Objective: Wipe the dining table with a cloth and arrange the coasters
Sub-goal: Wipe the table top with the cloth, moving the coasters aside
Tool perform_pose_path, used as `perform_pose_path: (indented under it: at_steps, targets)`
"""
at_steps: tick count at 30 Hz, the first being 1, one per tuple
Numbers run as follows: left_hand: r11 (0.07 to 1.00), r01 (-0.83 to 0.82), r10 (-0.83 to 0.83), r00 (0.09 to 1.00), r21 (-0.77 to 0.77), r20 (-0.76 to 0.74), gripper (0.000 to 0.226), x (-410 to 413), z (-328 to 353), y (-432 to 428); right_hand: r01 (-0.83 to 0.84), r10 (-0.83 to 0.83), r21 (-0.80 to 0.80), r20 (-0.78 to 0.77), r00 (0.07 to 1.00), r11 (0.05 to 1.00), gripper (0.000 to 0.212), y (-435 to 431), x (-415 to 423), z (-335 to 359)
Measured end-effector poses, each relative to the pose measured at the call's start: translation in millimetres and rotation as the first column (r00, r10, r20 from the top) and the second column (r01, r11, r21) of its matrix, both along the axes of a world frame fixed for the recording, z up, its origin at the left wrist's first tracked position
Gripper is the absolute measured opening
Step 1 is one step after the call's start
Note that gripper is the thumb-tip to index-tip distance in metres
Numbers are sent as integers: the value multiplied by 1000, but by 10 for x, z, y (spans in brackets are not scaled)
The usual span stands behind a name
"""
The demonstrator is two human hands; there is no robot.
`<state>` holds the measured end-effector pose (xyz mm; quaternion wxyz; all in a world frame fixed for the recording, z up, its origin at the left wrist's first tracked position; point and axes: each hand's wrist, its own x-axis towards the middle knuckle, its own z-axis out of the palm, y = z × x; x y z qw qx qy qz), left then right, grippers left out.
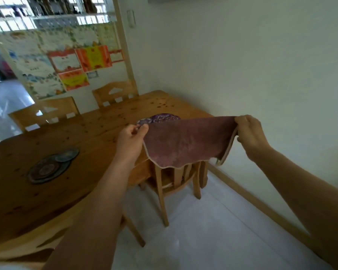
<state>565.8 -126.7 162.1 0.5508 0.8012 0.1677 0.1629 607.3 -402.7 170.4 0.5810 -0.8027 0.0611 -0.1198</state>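
My left hand [132,136] and right hand [249,132] each pinch a top corner of the mauve cream-edged cloth [185,142], stretched mid-frame; wooden dining table [47,191] lower left.

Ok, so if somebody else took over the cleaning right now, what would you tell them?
Left hand and right hand each pinch a top corner of the reddish cloth, held spread in the air.
Dark coasters overlap on the table, towards its left; purple coasters lie behind the cloth.
Done: cloth in hand.
Left: wipe the table, then arrange the coasters.
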Motion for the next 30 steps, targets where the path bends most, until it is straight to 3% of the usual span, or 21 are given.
perform_pose_path:
  at_steps: [3,8,12,17,19,22,25,27,30]
  targets:
    - [981,-22,26,1000,-190,14,26,114,-48,152,16,-12,100,-42,999,995,31,323,154,-123]
    - [975,-134,121,989,-177,-87,30,320,-189,386,15,-13,35,-55,998,999,23,729,474,-314]
    - [935,-150,91,977,-321,-192,29,491,-311,421,-43,58,82,-191,980,996,32,1101,695,-440]
    - [826,-22,-102,977,-563,-189,34,746,-308,209,-362,437,292,-254,863,885,32,1669,874,-445]
    - [793,10,-134,978,-609,-158,50,870,-283,197,-536,580,226,-239,779,813,26,1813,1020,-462]
    - [738,10,-156,975,-675,-156,66,1084,-301,276,-642,636,60,-236,735,764,35,1927,1312,-527]
    - [771,-7,-132,977,-636,-170,50,1333,-311,376,-647,624,-73,-199,755,759,9,1983,1642,-535]
    - [870,-49,-53,980,-491,-191,31,1553,-326,467,-635,616,-37,-205,760,771,22,1983,1851,-472]
    - [972,19,-75,970,-234,-233,55,1903,-387,582,-650,657,118,-242,714,750,21,1945,2160,-384]
